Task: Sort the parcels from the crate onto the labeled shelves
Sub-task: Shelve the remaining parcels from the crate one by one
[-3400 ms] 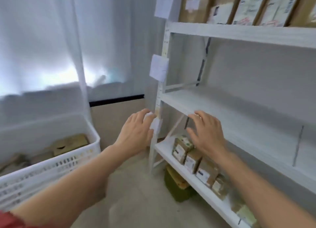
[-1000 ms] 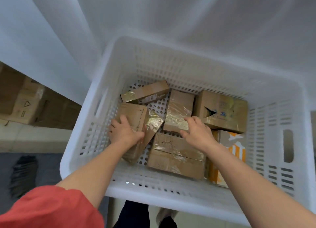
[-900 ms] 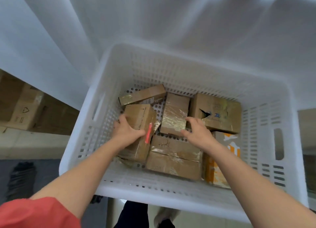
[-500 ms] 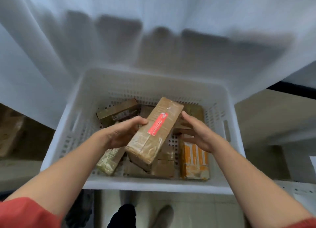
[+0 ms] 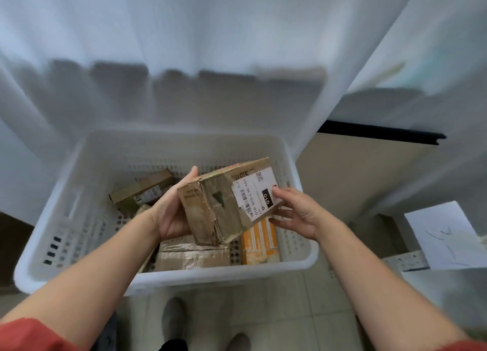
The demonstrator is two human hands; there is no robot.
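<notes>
We have lifted the parcel (image 5: 224, 203) from the crate (image 5: 87, 171) and turned its white label (image 5: 254, 194) upward.

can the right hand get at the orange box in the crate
Probably, once freed: the orange box lies exposed right below the right hand, but that hand and the left hand hold the labelled parcel.

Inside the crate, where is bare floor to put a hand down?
Bare floor lies between the crate's left wall and the flat brown parcel. Front right is crowded: taped parcel beside orange parcel. The held parcel hides the middle.
</notes>
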